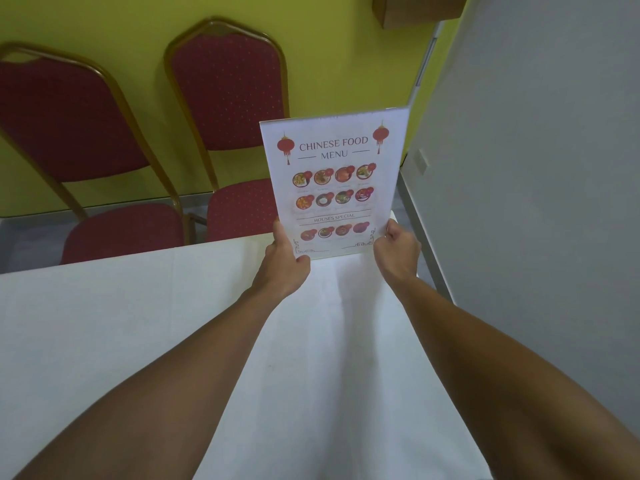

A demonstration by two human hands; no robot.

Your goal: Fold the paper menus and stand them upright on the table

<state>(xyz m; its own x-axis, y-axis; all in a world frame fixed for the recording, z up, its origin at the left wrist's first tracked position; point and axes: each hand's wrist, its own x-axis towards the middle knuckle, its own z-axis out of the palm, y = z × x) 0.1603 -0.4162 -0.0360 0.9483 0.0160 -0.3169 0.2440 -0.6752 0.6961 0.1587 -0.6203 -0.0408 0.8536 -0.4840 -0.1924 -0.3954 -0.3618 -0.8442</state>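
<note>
A white paper menu (334, 181) headed "Chinese Food Menu", with red lanterns and rows of round dish pictures, is held upright over the far right part of the table (138, 323). My left hand (285, 258) grips its lower left corner. My right hand (398, 249) grips its lower right corner. The menu's bottom edge is just above or at the white tablecloth; I cannot tell whether it touches. The printed face points toward me. Whether the sheet is folded behind is hidden.
Two red padded chairs with gold frames, one (79, 143) at the left and another (232, 116) beside it, stand beyond the table's far edge against a yellow-green wall. A grey partition (536, 168) rises close along the table's right side.
</note>
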